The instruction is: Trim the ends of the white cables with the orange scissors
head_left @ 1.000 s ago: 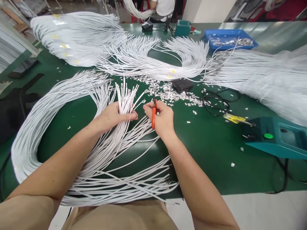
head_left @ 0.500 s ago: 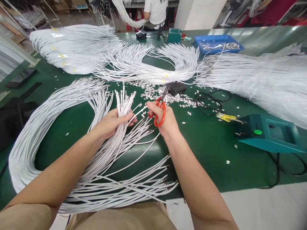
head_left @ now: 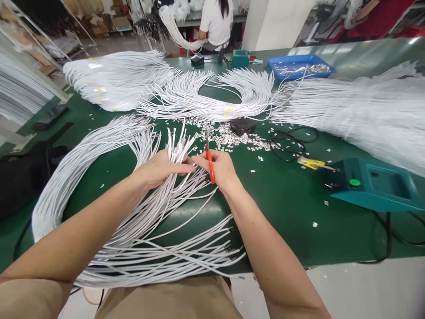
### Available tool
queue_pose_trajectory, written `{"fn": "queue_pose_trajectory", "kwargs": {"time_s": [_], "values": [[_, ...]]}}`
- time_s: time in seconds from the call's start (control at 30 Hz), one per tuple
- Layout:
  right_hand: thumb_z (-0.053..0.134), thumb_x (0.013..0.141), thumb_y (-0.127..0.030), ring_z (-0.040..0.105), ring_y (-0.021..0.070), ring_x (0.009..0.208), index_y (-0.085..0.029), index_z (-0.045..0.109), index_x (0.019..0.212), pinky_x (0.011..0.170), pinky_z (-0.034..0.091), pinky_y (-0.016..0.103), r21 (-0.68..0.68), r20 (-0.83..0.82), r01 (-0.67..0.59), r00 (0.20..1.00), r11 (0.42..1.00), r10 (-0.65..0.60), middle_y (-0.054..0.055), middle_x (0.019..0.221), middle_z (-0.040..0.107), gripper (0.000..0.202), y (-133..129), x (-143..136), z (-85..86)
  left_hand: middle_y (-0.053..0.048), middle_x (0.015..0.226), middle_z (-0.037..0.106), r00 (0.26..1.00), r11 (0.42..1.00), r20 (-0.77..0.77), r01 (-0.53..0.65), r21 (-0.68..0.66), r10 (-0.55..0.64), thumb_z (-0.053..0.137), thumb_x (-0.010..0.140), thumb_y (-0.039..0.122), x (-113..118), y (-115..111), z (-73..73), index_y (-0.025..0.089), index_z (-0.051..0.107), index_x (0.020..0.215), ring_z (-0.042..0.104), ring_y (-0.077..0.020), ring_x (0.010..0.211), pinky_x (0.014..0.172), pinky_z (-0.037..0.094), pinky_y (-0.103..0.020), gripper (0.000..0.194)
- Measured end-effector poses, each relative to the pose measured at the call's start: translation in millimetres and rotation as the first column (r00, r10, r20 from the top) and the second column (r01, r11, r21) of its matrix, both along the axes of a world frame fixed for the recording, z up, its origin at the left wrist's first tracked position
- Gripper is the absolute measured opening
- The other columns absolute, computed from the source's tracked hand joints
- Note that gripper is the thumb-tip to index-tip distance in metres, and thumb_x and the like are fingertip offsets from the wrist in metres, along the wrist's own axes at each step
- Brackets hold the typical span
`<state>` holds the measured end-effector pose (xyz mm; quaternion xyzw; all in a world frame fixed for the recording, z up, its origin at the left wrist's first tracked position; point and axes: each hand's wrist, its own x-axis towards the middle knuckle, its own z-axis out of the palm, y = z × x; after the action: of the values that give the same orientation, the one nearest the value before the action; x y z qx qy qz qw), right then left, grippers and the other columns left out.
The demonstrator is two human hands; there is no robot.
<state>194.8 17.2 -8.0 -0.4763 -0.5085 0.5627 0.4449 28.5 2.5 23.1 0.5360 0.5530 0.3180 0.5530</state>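
Near the middle of the bench, my left hand is closed round a bunch of white cables, whose ends stick up above the fingers. My right hand holds red-handled scissors, with the dark blades pointing away from me. Its thumb and fingertips meet the left hand's fingers beside the bunch; whether they pinch a cable there is hidden. More loose white cables fan out below both hands, and their long loop curves round on the left.
Small silvery scraps litter the green bench around a black block. Cable bundles lie behind, near a blue tray. At right stand a teal machine and yellow-handled pliers. A person sits beyond.
My right hand has moved left to meet the left hand, and the scissors have turned so their handles show edge-on. The view has shifted slightly.
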Motion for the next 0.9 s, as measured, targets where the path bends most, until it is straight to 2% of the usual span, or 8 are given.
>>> {"fn": "queue_pose_trajectory", "kwargs": {"time_s": [0.17, 0.4, 0.47, 0.5, 0.57, 0.63, 0.7, 0.9], "values": [[0.072, 0.059, -0.048, 0.043, 0.0101, 0.057, -0.016, 0.062, 0.061, 0.055, 0.033, 0.024, 0.017, 0.16, 0.082, 0.984, 0.996, -0.084, -0.005, 0.056, 0.052, 0.034, 2, -3, -14.5, 0.0, 0.069, 0.065, 0.993, 0.996, -0.084, -0.083, 0.027, 0.085, 0.083, 0.058, 0.031, 5, -1, -4.2, 0.016, 0.067, 0.075, 0.057, -0.0152, 0.064, 0.066, 0.044, -0.03, 0.028], [0.064, 0.069, -0.054, 0.04, 0.0089, 0.051, -0.017, 0.06, 0.059, 0.054, 0.034, 0.024, -0.025, 0.003, 0.004, 1.0, 1.0, -0.004, -0.004, 0.053, 0.049, 0.039, 5, 2, -10.9, -0.001, 0.068, 0.068, 0.991, 0.991, 0.022, -0.135, -0.011, 0.135, 0.084, 0.058, 0.031, 1, 7, -20.3, 0.015, 0.063, 0.077, 0.065, -0.0177, 0.07, 0.066, 0.046, -0.029, 0.032], [0.062, 0.072, -0.052, 0.045, 0.0101, 0.055, -0.016, 0.062, 0.062, 0.056, 0.035, 0.024, 0.018, 0.147, 0.004, 0.989, 1.0, -0.006, -0.002, 0.057, 0.053, 0.037, 7, 7, -10.7, -0.002, 0.072, 0.068, 0.982, 0.984, 0.057, -0.177, -0.016, 0.178, 0.085, 0.058, 0.031, -1, 9, -23.9, 0.015, 0.062, 0.078, 0.066, -0.0178, 0.073, 0.066, 0.046, -0.028, 0.034], [0.062, 0.073, -0.049, 0.047, 0.0111, 0.058, -0.016, 0.063, 0.063, 0.057, 0.035, 0.025, 0.054, 0.281, 0.004, 0.959, 0.999, -0.019, -0.001, 0.06, 0.056, 0.034, 8, 9, -11.3, -0.002, 0.074, 0.069, 0.978, 0.981, 0.071, -0.193, -0.021, 0.194, 0.085, 0.058, 0.031, -2, 10, -25.4, 0.015, 0.062, 0.078, 0.067, -0.0178, 0.075, 0.066, 0.046, -0.028, 0.034], [0.063, 0.073, -0.043, 0.05, 0.0133, 0.062, -0.017, 0.064, 0.065, 0.059, 0.034, 0.026, 0.113, 0.547, -0.036, 0.837, 0.993, -0.032, 0.001, 0.066, 0.061, 0.027, 10, 12, -13.3, -0.002, 0.075, 0.068, 0.973, 0.977, 0.09, -0.211, -0.025, 0.212, 0.084, 0.059, 0.032, -4, 12, -27.6, 0.016, 0.062, 0.078, 0.067, -0.0177, 0.077, 0.067, 0.046, -0.028, 0.034], [0.062, 0.075, -0.041, 0.053, 0.0149, 0.064, -0.019, 0.063, 0.066, 0.058, 0.033, 0.026, 0.124, 0.702, -0.098, 0.712, 0.987, -0.017, 0.002, 0.07, 0.064, 0.023, 10, 13, -15.4, -0.002, 0.075, 0.068, 0.972, 0.976, 0.091, -0.217, -0.021, 0.218, 0.084, 0.059, 0.033, -5, 12, -28.5, 0.016, 0.062, 0.077, 0.067, -0.018, 0.077, 0.068, 0.046, -0.028, 0.033], [0.06, 0.077, -0.041, 0.054, 0.0161, 0.064, -0.02, 0.062, 0.067, 0.057, 0.032, 0.026, 0.117, 0.765, -0.14, 0.644, 0.983, 0.001, 0.003, 0.07, 0.065, 0.024, 9, 11, -17.1, -0.002, 0.075, 0.068, 0.97, 0.974, 0.081, -0.228, -0.01, 0.229, 0.083, 0.06, 0.034, -4, 12, -28.4, 0.016, 0.063, 0.076, 0.067, -0.0185, 0.076, 0.07, 0.047, -0.03, 0.031], [0.057, 0.08, -0.043, 0.06, 0.0193, 0.071, -0.021, 0.065, 0.071, 0.056, 0.031, 0.027, 0.128, 0.848, -0.192, 0.529, 0.973, -0.007, 0.006, 0.076, 0.068, 0.025, 8, 6, -19.3, -0.003, 0.075, 0.068, 0.974, 0.974, 0.053, -0.221, 0.046, 0.218, 0.08, 0.062, 0.034, -2, 11, -27.4, 0.016, 0.064, 0.074, 0.065, -0.0194, 0.077, 0.074, 0.048, -0.032, 0.027]]}}
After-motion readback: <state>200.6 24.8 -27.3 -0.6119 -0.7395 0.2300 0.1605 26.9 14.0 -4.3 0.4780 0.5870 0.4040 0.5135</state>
